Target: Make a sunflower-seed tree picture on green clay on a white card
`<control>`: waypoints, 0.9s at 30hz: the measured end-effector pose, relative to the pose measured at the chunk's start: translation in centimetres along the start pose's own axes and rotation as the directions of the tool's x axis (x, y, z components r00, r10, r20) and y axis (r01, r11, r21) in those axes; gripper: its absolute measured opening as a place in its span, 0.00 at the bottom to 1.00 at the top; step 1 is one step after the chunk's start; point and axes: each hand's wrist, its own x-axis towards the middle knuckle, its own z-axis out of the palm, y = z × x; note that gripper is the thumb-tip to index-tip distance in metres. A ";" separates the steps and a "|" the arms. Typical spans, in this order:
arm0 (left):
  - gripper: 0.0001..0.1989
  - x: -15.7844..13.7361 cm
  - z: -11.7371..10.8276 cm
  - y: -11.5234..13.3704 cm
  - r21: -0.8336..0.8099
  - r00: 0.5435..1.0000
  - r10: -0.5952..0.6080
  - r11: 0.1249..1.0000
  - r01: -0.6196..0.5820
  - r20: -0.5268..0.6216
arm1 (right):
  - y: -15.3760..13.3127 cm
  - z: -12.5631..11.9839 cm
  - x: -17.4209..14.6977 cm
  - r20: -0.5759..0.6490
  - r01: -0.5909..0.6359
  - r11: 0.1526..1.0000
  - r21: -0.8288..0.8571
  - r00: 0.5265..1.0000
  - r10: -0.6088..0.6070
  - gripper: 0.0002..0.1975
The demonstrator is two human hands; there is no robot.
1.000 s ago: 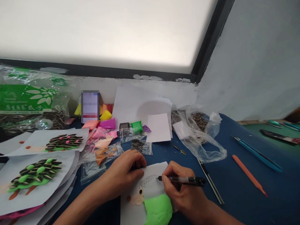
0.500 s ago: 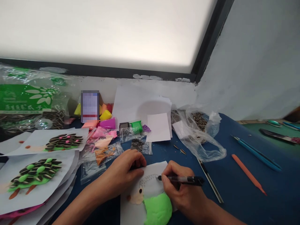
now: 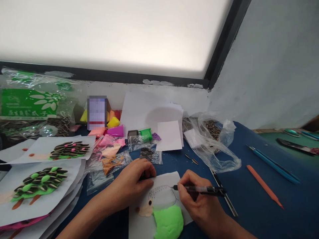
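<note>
Lying under both hands is a sheet of white paper (image 3: 138, 229). On it are a flat green clay piece (image 3: 169, 222), a beige clay face (image 3: 146, 209) with a dark eye and brown nose, and a drawn outline (image 3: 161, 195) partly filled with small hooked marks. My right hand (image 3: 198, 199) is closed round a black pen (image 3: 206, 190), its tip on the outline's upper right. My left hand (image 3: 141, 176) rests on the paper's upper left edge, fingers curled and thumb pressed down, holding it in place. Its fingertips are partly hidden.
Finished seed-and-clay hedgehog sheets (image 3: 40, 186) are stacked at left. Behind are clay packets (image 3: 114, 131), blank paper (image 3: 169, 136) and a plastic bag of seeds (image 3: 211, 132). An orange clay tool (image 3: 264, 186), blue tweezers (image 3: 274, 164) and a metal-coloured rod (image 3: 230, 204) lie at right.
My right hand has moved slightly right with the pen, and more of the outline's right side shows. My left hand keeps its place on the paper.
</note>
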 end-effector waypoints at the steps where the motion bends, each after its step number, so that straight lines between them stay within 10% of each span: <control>1: 0.06 0.0 0.0 0.0 -0.001 1.000 0.001 1.000 -0.001 0.000 | 0.0 0.0 0.0 0.003 0.000 1.000 -0.001 1.000 0.000 0.11; 27: 0.06 0.1 0.1 -0.2 0.003 1.000 -0.012 1.000 0.012 -0.002 | -0.4 0.1 0.0 0.040 0.010 1.000 0.017 0.999 -0.011 0.10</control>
